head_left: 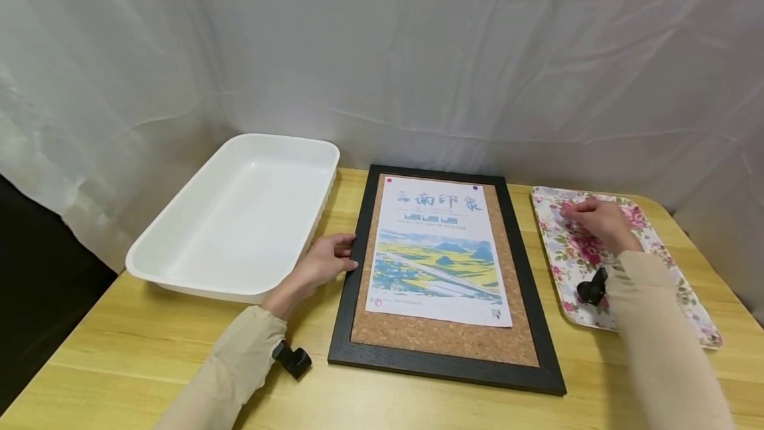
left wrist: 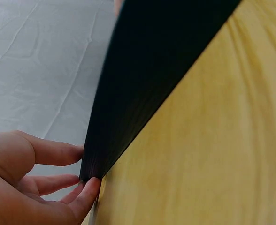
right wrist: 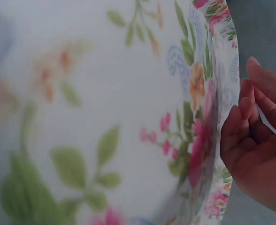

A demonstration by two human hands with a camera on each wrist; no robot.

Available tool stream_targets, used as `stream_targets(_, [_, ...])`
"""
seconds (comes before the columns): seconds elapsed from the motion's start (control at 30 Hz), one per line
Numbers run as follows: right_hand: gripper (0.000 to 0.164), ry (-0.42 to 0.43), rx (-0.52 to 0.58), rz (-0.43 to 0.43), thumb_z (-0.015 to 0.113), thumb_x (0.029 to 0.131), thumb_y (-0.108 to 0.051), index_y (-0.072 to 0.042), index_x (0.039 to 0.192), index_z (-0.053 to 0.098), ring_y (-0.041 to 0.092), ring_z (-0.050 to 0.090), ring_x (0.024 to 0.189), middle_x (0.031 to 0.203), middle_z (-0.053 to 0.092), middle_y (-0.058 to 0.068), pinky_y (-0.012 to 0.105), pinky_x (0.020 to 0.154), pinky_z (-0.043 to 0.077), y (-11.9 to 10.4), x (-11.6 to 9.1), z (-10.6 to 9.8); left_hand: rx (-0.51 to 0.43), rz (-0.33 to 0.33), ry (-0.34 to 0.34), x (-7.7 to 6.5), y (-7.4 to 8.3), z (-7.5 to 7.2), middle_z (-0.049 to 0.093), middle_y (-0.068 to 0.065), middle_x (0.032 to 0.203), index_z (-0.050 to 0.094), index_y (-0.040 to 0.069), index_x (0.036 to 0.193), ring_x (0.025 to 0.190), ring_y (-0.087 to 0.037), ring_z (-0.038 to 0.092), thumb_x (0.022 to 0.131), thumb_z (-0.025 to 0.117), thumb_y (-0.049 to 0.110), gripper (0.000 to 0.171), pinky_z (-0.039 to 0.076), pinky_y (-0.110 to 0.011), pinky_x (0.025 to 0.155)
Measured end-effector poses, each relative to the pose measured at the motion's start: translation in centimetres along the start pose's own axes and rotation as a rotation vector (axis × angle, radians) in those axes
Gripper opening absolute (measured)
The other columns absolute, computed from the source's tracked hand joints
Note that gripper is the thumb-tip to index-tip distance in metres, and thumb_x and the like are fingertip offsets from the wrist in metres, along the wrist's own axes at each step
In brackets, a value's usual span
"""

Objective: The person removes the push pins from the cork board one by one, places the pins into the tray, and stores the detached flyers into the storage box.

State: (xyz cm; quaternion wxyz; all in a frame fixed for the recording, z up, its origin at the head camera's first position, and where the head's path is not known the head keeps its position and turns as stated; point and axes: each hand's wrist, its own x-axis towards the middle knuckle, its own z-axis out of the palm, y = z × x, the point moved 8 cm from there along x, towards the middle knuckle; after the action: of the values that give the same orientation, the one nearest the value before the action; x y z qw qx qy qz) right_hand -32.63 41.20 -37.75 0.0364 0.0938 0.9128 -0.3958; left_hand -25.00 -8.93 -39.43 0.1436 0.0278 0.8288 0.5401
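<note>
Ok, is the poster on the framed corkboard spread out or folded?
Spread out: in the head view, the poster lies flat on the framed corkboard, all four edges showing, no fold visible.

Near the table's right edge, my right sleeve hides part of the floral tray; the poster's fine print is illegible.

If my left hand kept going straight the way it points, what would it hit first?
The black frame around the corkboard. The left hand points at its left side, and the fingertips look to be touching that edge; how firmly is unclear.
</note>
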Motion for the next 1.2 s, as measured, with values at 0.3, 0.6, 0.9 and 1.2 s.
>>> stream_targets(0.3, [0.008,0.009,0.146,0.082,0.067,0.092,-0.027,-0.020,0.093,0.071,0.002,0.057,0.069,0.074,0.061,-0.017,0.024,0.059,0.048,1.8,1.1,0.4,-0.003,-0.006,-0.001,0.0,0.0,-0.1,0.046,-0.022,0.140,0.039,-0.005,0.145,0.122,-0.035,0.048,0.091,0.060,-0.006,0.058,0.048,-0.041,0.091])
stream_targets(0.6, [0.021,0.033,0.139,0.107,0.069,0.090,-0.033,-0.015,0.101,0.071,0.006,0.051,0.072,0.078,0.056,-0.017,0.023,0.059,0.045,2.0,0.9,0.5,-0.009,-0.008,-0.007,0.2,0.0,0.0,0.047,-0.022,0.139,0.038,-0.005,0.145,0.122,-0.034,0.048,0.091,0.060,-0.006,0.058,0.048,-0.041,0.091])
stream_targets(0.9, [0.032,0.073,0.156,0.127,0.068,0.091,-0.029,-0.004,0.112,0.068,0.007,0.053,0.066,0.074,0.056,-0.015,0.026,0.057,0.047,1.9,0.8,0.6,-0.017,-0.012,-0.009,0.2,-0.1,0.0,0.049,-0.021,0.137,0.039,-0.004,0.145,0.120,-0.033,0.050,0.091,0.060,-0.006,0.058,0.049,-0.039,0.089])
stream_targets(1.2, [0.043,0.066,0.168,0.123,0.066,0.093,-0.026,0.005,0.121,0.060,0.009,0.054,0.062,0.073,0.058,-0.013,0.028,0.056,0.049,1.6,0.6,0.9,-0.010,-0.003,-0.003,0.2,-0.1,0.0,0.048,-0.022,0.137,0.039,-0.005,0.144,0.120,-0.033,0.050,0.091,0.061,-0.006,0.058,0.049,-0.039,0.089])
